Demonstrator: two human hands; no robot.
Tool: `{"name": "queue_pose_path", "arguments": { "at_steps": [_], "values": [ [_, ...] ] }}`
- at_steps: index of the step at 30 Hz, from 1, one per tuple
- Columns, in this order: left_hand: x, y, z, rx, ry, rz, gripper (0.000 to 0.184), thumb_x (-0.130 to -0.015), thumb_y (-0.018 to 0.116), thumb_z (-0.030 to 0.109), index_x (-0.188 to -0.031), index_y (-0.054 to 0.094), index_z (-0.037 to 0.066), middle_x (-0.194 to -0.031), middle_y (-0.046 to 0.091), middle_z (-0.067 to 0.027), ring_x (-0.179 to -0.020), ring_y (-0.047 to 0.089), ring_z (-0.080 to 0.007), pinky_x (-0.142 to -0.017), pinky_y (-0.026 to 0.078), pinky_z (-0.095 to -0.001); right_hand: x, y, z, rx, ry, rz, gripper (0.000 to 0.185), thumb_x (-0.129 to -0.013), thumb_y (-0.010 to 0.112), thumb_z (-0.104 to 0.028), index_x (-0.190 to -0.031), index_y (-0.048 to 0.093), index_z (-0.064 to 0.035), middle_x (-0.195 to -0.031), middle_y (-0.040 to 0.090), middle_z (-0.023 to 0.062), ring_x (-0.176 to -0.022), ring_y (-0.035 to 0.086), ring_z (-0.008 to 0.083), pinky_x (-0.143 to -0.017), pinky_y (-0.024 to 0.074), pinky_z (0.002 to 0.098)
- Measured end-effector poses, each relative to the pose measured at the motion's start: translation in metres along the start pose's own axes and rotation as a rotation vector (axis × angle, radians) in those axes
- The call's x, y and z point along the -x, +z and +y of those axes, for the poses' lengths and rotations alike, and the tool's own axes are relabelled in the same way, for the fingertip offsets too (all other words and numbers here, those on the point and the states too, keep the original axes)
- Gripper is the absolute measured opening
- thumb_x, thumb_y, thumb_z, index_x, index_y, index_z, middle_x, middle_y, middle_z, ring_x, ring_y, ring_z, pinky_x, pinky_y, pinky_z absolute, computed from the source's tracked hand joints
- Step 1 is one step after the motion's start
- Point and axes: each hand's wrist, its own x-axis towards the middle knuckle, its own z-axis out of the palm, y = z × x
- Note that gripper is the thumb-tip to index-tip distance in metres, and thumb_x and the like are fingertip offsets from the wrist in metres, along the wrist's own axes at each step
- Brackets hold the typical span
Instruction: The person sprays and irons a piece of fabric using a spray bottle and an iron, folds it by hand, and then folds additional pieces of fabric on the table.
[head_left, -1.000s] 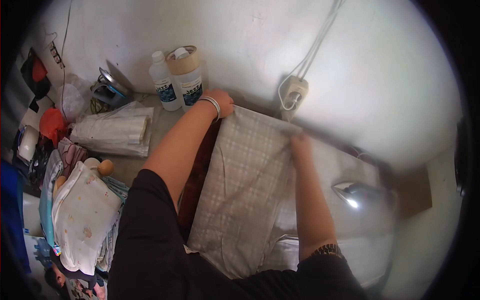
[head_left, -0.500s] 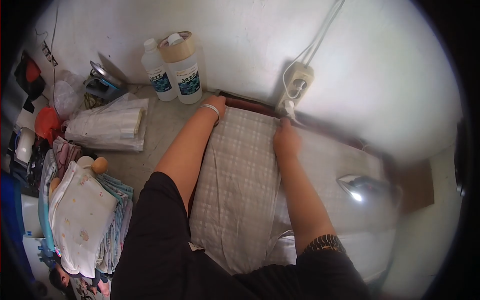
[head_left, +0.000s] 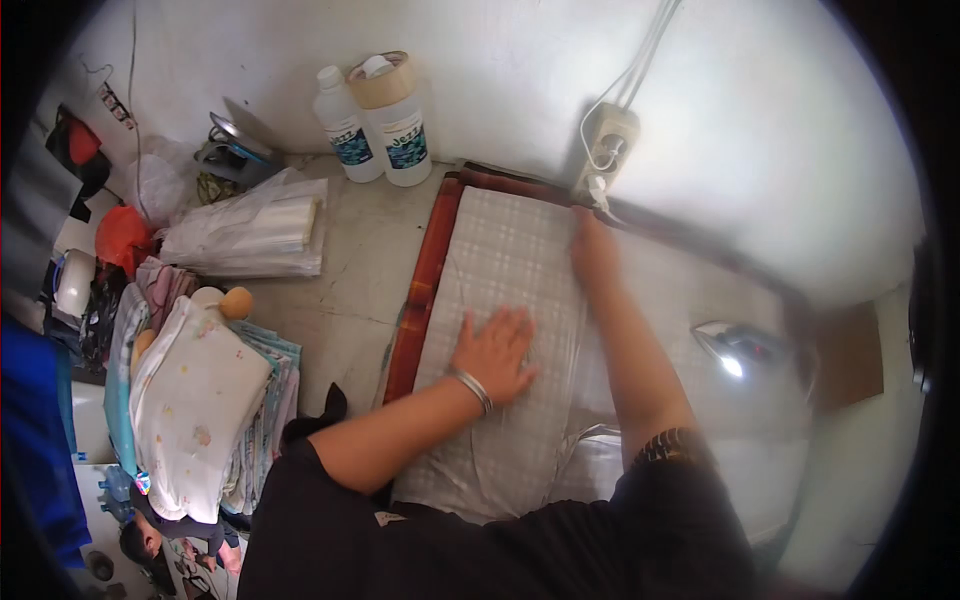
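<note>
A pale grey checked cloth (head_left: 520, 250), folded lengthwise into a long panel, lies on the padded ironing surface (head_left: 680, 280). My left hand (head_left: 493, 352), with a silver bangle at the wrist, rests flat on the cloth, fingers spread. At the cloth's far right corner, close to the power strip, my right hand (head_left: 597, 250) is closed on the edge; its fingertips are partly hidden. An iron (head_left: 745, 345) with a bright glint on it lies to the right of my right forearm.
Against the wall stand two white bottles (head_left: 405, 145), one topped by a tape roll (head_left: 382, 82). A power strip (head_left: 608, 145) hangs beyond the cloth. Leftward are plastic bags (head_left: 245, 230), a second iron (head_left: 235, 155) and stacked folded cloths (head_left: 195, 400). Another person (head_left: 140, 540) appears at lower left.
My left hand has left the cloth's far left corner and come back to lie flat on its middle. The red-brown striped edge beneath now shows. My right hand stays at the far right corner.
</note>
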Motion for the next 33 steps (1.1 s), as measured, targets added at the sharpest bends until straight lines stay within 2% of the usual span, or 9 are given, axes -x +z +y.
{"name": "queue_pose_path", "arguments": {
  "at_steps": [2, 5, 9, 11, 15, 18, 20, 23, 33],
  "values": [
    [0.014, 0.012, -0.004, -0.008, 0.05, -0.028, 0.067, -0.088, 0.042, 0.047, -0.142, 0.028, 0.01, -0.15, 0.022, -0.0083, -0.139, 0.018, -0.0231, -0.11, 0.012, -0.0539, 0.004, -0.016, -0.019, -0.097, 0.236, -0.039, 0.045, -0.08, 0.058, -0.016, -0.123, 0.046, -0.0136, -0.101, 0.062, 0.021, -0.092, 0.059, 0.0387, -0.081, 0.0468, 0.0448],
    [0.01, 0.018, -0.009, 0.02, 0.068, -0.038, 0.068, -0.089, 0.039, 0.049, -0.144, 0.024, 0.011, -0.152, 0.016, -0.0079, -0.141, 0.012, -0.0231, -0.111, 0.01, -0.0519, 0.029, -0.023, -0.015, -0.181, 0.298, 0.107, 0.052, -0.078, 0.065, -0.023, -0.124, 0.043, -0.0119, -0.101, 0.062, 0.0235, -0.089, 0.062, 0.0387, -0.074, 0.0502, 0.044],
    [-0.021, 0.017, -0.016, 0.031, 0.018, -0.026, 0.068, -0.089, 0.038, 0.049, -0.145, 0.023, 0.012, -0.153, 0.014, -0.0074, -0.141, 0.01, -0.0225, -0.112, 0.009, -0.0481, 0.09, -0.073, -0.034, -0.83, 0.791, -0.351, 0.061, -0.076, 0.071, -0.025, -0.125, 0.04, -0.0071, -0.09, 0.062, 0.0119, -0.074, 0.063, 0.0216, -0.055, 0.0518, 0.0342],
    [-0.028, 0.009, -0.016, 0.04, 0.018, -0.012, 0.068, -0.089, 0.037, 0.05, -0.145, 0.023, 0.012, -0.153, 0.014, -0.007, -0.141, 0.01, -0.0224, -0.112, 0.008, -0.0481, 0.111, -0.093, -0.056, -0.828, 0.913, -0.481, 0.049, -0.077, 0.069, -0.023, -0.117, 0.048, -0.0042, -0.086, 0.062, 0.0079, -0.07, 0.062, 0.0165, -0.056, 0.0509, 0.0311],
    [-0.034, 0.007, -0.014, 0.041, 0.019, 0.046, 0.068, -0.089, 0.036, 0.052, -0.144, 0.025, 0.014, -0.153, 0.016, -0.0061, -0.141, 0.01, -0.022, -0.112, 0.007, -0.0477, 0.127, -0.098, -0.047, -0.908, 0.889, -0.79, 0.039, -0.079, 0.067, -0.02, -0.112, 0.052, -0.0033, -0.086, 0.061, 0.0093, -0.07, 0.061, 0.0182, -0.057, 0.0512, 0.0312],
    [-0.035, 0.01, -0.017, 0.082, 0.021, 0.046, 0.069, -0.089, 0.035, 0.054, -0.144, 0.025, 0.014, -0.153, 0.016, -0.0053, -0.141, 0.01, -0.0213, -0.113, 0.006, -0.0476, 0.137, -0.082, -0.045, -1.062, 0.887, -0.62, 0.027, -0.079, 0.064, -0.021, -0.096, 0.059, -0.0007, -0.079, 0.062, 0.0071, -0.07, 0.063, 0.0192, -0.058, 0.0501, 0.0351],
    [-0.035, 0.011, -0.017, 0.059, 0.015, 0.045, 0.071, -0.087, 0.036, 0.055, -0.144, 0.024, 0.014, -0.153, 0.016, -0.0051, -0.141, 0.01, -0.021, -0.113, 0.006, -0.0475, 0.139, -0.072, -0.044, -0.388, 0.623, -0.447, 0.024, -0.079, 0.063, -0.021, -0.089, 0.059, 0.0001, -0.076, 0.063, 0.014, -0.071, 0.064, 0.0263, -0.062, 0.049, 0.0402],
    [-0.032, 0.004, -0.015, 0.029, 0.011, 0.034, 0.076, -0.085, 0.038, 0.059, -0.145, 0.024, 0.015, -0.153, 0.015, -0.0049, -0.141, 0.01, -0.021, -0.113, 0.006, -0.0474, 0.151, -0.067, -0.048, -0.008, 0.324, -0.254, 0.022, -0.078, 0.062, -0.022, -0.083, 0.058, -0.0004, -0.077, 0.062, 0.0197, -0.072, 0.063, 0.0333, -0.065, 0.0478, 0.0433],
    [-0.023, 0.004, 0.0, 0.025, -0.046, -0.015, 0.073, -0.087, 0.041, 0.053, -0.145, 0.023, 0.013, -0.153, 0.015, -0.0056, -0.141, 0.012, -0.0225, -0.112, 0.009, -0.0488, 0.134, -0.084, -0.06, -0.082, 0.329, -0.138, 0.026, -0.077, 0.064, -0.029, -0.091, 0.063, -0.0064, -0.081, 0.064, 0.0171, -0.081, 0.062, 0.036, -0.069, 0.0469, 0.045]
  ]
}}
